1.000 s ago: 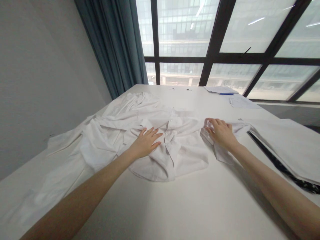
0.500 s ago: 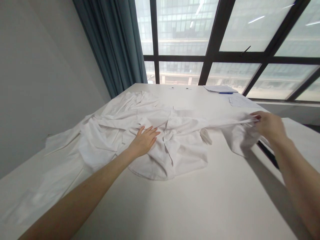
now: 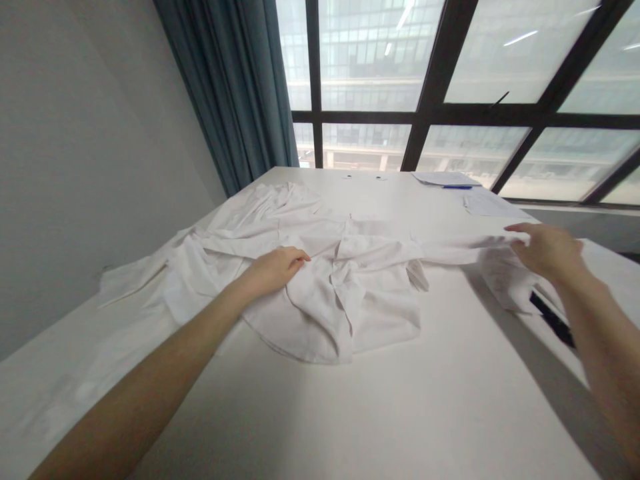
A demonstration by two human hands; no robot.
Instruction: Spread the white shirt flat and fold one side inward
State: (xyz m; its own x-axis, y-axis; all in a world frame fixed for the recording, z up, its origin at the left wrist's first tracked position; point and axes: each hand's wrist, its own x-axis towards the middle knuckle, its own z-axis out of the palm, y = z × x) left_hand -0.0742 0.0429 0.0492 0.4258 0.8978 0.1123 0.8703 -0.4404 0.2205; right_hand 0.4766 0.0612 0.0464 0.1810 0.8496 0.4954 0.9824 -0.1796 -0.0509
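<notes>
Two hands work one white shirt [image 3: 345, 293] spread across the middle of the counter [image 3: 380, 407], reaching toward its left edge. The left hand [image 3: 273, 267] lies curled on the shirt's body with its fingers bunched into the cloth, seemingly to pin the garment so it does not slide. The right hand [image 3: 547, 250] is out near the right edge, fingers closed loosely over the end of one sleeve [image 3: 465, 252], which runs taut and nearly straight from the body; that pull looks meant to draw the sleeve flat. The hands are well apart, with the shirt's rumpled front between them. Beneath the right hand, one dark strip [image 3: 550, 319] lies by the right edge. At the far right corner sit a few sheets of paper [image 3: 480, 200], their number unclear, and one blue pen [image 3: 457, 187].
</notes>
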